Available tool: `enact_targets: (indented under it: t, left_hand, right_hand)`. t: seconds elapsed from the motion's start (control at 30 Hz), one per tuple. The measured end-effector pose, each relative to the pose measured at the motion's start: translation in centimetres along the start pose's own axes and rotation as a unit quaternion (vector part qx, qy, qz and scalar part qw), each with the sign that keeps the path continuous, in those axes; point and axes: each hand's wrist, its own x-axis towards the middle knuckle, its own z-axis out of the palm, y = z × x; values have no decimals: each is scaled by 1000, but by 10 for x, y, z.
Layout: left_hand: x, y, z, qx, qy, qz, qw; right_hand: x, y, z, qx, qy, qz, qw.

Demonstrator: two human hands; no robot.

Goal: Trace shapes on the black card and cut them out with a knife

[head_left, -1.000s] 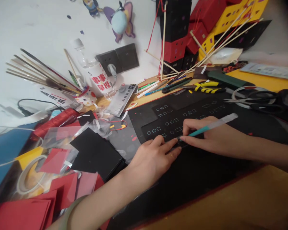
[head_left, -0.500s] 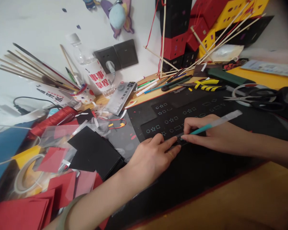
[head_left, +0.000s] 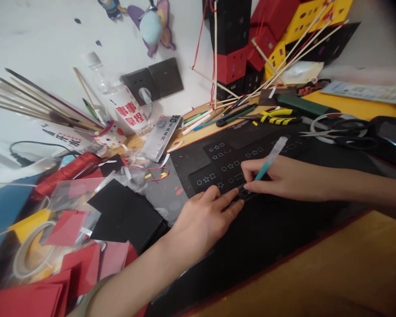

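My right hand is closed around a pen with a teal grip and clear barrel. Its tip meets a see-through strip, seemingly a stencil, though fingers cover much of it. From the left, my left hand lies with fingers stretched out, fingertips pressing on the strip's near end. Beneath both hands is black paper with rows of small light outlines: hexagons, stars, squares and rectangles. The paper rests on a dark mat.
Scissors and yellow-black pliers lie beyond my right hand. Black cards, red paper and a tape roll crowd the left. A bottle, pens and stick-and-box constructions stand at the back.
The pen has tipped to a steeper angle in my right hand, its upper end swinging left. The view has shifted slightly right. My left hand keeps pressing the same spot.
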Motion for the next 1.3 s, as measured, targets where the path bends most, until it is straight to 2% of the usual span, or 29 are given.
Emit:
enact_targets:
  t: [0.23,0.43,0.57,0.63,0.8,0.97,1.3]
  left_hand:
    - [-1,0,2,0,2,-2,1000]
    - [0,0,2,0,4,-1,1000]
    - [0,-1,-1,-13,-7,-1,1000]
    - [1,-1,-2,-18,-11,1,1000]
    - [1,-1,-2,-16,-8,-1,1000]
    - [0,0,-1,-14,-10,-1,1000]
    - [1,-1,1,-19,-2,-1,1000]
  right_hand:
    - [-1,-13,7,-72,36,7,997]
    - [1,-10,8,-45,44,-26,998]
    - [-5,1,-2,-1,150,7,989]
    - [-10,6,-5,28,179,26,983]
    - [-19,15,7,80,144,39,986]
    - [-20,18,20,56,162,31,985]
    - [-23,25,28,15,183,29,982]
